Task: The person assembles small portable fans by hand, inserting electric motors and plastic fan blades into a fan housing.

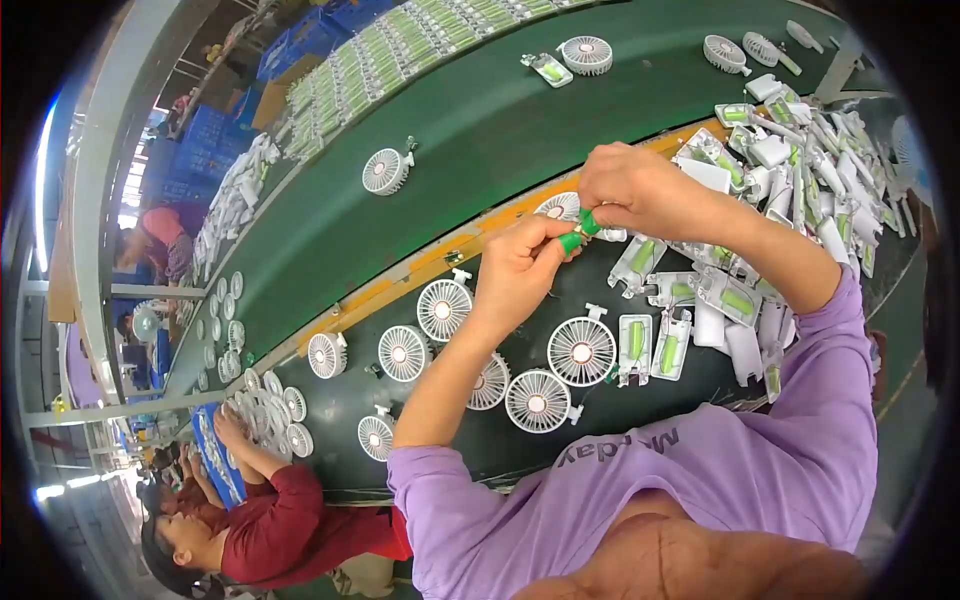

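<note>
My left hand (pixel 520 275) and my right hand (pixel 640 190) meet over the near edge of the conveyor, both closed in a pinch. Bright green shows at the fingertips of each, perhaps finger covers. Whatever they pinch is too small to make out. Just behind them, partly hidden, lies a white round fan head (pixel 557 206). Below my hands on the dark worktop are several more fan heads, among them one with a short neck (pixel 582 351). Beside these lie open white handle shells, one with a light green battery cell (pixel 634 345) inside.
A large heap of white handle parts (pixel 790 180) spreads on the right. Beyond the orange rail (pixel 420 262) runs a green conveyor belt (pixel 480 140) carrying a few fan parts (pixel 387 171). At left, a co-worker in a dark red top (pixel 285 520) reaches into piled fan covers (pixel 270 412).
</note>
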`<action>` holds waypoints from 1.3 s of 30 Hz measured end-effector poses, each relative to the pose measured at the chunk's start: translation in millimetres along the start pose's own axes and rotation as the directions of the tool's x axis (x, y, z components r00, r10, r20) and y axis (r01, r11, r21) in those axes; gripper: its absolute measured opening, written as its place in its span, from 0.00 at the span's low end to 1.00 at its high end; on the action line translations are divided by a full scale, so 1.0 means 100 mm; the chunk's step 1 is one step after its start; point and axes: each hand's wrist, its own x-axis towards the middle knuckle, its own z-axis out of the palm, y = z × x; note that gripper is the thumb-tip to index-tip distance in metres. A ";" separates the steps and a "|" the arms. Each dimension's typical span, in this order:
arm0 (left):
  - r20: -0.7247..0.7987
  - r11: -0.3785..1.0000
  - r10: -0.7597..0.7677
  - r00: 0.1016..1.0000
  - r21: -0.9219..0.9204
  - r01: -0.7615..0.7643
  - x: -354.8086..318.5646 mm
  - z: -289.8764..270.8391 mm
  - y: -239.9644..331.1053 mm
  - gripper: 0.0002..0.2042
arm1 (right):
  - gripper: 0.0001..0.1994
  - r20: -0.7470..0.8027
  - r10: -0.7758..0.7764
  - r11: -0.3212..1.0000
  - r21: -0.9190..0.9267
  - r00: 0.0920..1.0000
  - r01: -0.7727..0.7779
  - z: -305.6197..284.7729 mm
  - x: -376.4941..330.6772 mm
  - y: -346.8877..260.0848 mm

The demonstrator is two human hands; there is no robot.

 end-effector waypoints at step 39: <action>-0.125 -0.151 0.065 0.990 0.980 0.133 1.06 -1.52 -1.00 0.09 | 0.13 -0.482 0.782 0.353 -0.181 0.396 -0.918 -1.21 -1.22 1.96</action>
